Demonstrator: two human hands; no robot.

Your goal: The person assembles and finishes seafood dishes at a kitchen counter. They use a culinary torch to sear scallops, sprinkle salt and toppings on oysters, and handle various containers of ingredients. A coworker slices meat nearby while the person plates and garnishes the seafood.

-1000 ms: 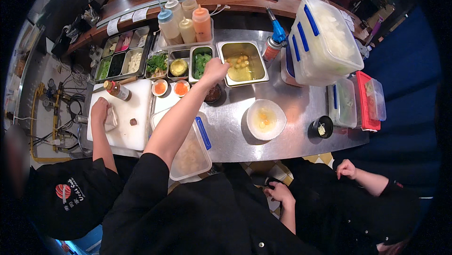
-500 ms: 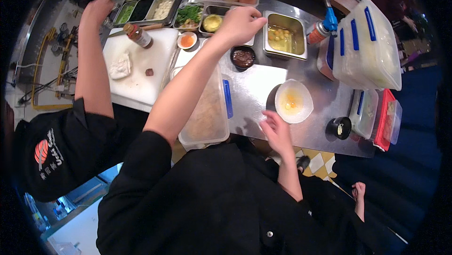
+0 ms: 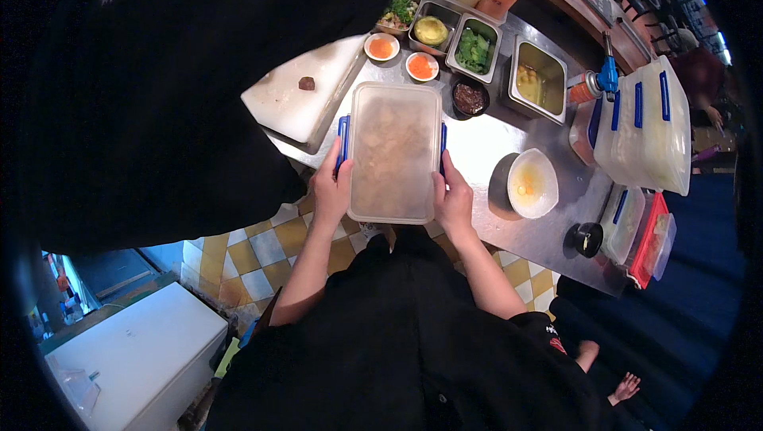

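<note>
A clear lidded plastic container [image 3: 395, 153] with blue side clips is between my hands, at the table's near edge. Pale brownish contents show dimly through its cloudy lid. My left hand [image 3: 331, 184] is closed on its left side, just below a blue clip. On the opposite side my right hand [image 3: 453, 196] grips it, thumb near the lid's rim. Whether its far end rests on the metal table [image 3: 497, 224] I cannot tell. Right of it stands a white bowl [image 3: 533, 184] with yolk-coloured liquid inside.
Beyond the container are two small orange-filled dishes [image 3: 381, 47], a dark sauce bowl [image 3: 470, 99] and metal pans [image 3: 474, 45]. A white cutting board [image 3: 290, 97] lies left, partly behind a co-worker's dark clothing [image 3: 175, 97]. Stacked tubs [image 3: 645, 125] and a blue-topped torch [image 3: 594, 85] stand right.
My left hand has come back from the far pans to the container, and my right hand has left the bowl's side for it. A co-worker's dark clothing now covers the left.
</note>
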